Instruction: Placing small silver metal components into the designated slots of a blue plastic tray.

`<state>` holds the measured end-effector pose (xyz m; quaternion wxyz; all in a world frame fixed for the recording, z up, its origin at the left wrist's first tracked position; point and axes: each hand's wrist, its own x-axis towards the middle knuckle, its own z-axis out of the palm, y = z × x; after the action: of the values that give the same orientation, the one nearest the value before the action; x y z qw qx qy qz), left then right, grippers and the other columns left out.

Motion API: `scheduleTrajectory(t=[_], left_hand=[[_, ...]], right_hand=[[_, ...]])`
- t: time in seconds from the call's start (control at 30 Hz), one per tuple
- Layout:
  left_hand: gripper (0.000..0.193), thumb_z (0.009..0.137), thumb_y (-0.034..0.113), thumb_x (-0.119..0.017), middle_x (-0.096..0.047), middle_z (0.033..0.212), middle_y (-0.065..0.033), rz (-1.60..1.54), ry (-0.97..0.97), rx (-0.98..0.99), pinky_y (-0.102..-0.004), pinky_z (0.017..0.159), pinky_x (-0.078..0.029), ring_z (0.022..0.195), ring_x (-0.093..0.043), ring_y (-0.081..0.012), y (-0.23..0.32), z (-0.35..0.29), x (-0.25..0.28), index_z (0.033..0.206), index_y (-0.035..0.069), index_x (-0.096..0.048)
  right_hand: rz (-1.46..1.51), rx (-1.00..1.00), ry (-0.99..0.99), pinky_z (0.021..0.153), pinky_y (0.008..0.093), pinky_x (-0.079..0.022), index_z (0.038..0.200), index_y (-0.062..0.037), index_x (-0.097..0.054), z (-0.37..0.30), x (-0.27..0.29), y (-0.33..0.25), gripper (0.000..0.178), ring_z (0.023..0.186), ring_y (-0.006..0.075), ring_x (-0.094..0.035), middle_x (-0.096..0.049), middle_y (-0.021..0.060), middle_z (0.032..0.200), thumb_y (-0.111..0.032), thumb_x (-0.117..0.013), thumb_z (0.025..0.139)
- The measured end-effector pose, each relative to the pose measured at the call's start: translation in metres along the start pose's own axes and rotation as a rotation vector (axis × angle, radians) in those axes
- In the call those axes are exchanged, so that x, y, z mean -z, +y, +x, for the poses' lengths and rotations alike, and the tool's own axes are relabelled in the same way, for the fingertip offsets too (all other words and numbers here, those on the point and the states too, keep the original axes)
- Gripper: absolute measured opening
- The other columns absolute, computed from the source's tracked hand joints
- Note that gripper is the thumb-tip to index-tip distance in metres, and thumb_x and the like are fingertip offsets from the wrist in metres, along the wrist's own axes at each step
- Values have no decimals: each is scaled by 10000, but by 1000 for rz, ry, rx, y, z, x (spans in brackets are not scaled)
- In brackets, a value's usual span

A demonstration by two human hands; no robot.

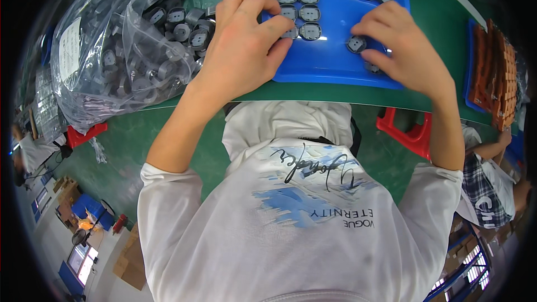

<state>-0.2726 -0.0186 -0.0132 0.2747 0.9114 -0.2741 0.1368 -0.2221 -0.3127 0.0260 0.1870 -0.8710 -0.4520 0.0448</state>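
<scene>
A blue tray (335,70) lies before me on the green table, with small round grey-and-black parts in rows along its left side and far edge. My left hand (243,42) reaches over the tray's left rim. Its thumb and index finger close about a round part (291,32) at the near end of the left column, partly hidden by the fingers. Over the tray's right side, my right hand (405,47) pinches another round part (356,43) between thumb and fingertips. One more part (372,67) shows beneath the right thumb, mostly covered.
Left of the tray sits a clear plastic bag (128,50) full of similar parts, several spilling from its mouth. Stacked orange-brown pieces (498,72) stand in another blue tray at far right. Red stools (408,131) are under the table edge. Another person (489,184) sits at right.
</scene>
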Motion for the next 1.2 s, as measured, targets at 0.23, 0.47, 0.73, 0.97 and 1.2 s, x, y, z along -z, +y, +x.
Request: scheduleTrajectory(t=[0.23, 0.47, 0.73, 0.97, 1.2], left_hand=[[235, 723, 78, -831, -663, 1067, -61, -17, 72, 47, -421, 921, -482, 1096, -553, -317, 8, -7, 18, 947, 80, -759], [221, 751, 32, -805, -689, 976, -61, 20, 111, 86, -381, 791, -540, 935, -634, -286, 7, -20, 52, 963, 59, -747], [273, 848, 39, -722, -691, 1016, -123, 333, -12, 146, -373, 803, -533, 937, -663, -316, -32, 30, 49, 1121, 48, -712], [211, 818, 177, -686, -683, 857, -228, 382, -228, 211, -499, 822, -525, 873, -652, -430, -30, 53, 41, 874, -25, -663], [235, 808, 7, -687, -654, 967, -122, -9, -1, 15, -429, 836, -508, 958, -619, -340, 5, 17, 54, 1030, 63, -741]], right_hand=[[41, 36, -10, 947, 413, -479, 1051, -32, -662, 10, -19, -21, 306, 1055, 323, -575, -624, 106, 1049, -74, -775, 770], [-39, 120, 40, 919, 418, -488, 923, -44, -645, 14, -17, -26, 192, 1039, 320, -581, -634, 93, 1006, -99, -773, 790], [-190, -146, 74, 815, 418, -489, 870, -51, -631, 15, -30, -43, 211, 895, 313, -583, -578, 100, 884, -177, -791, 816], [-222, -158, 180, 799, 414, -490, 817, -42, -602, 16, -40, -39, 211, 873, 313, -581, -575, 101, 854, -149, -784, 810], [-165, -122, 234, 830, 410, -501, 839, -32, -617, 16, -37, -30, 160, 934, 320, -592, -600, 104, 941, -92, -764, 811]])
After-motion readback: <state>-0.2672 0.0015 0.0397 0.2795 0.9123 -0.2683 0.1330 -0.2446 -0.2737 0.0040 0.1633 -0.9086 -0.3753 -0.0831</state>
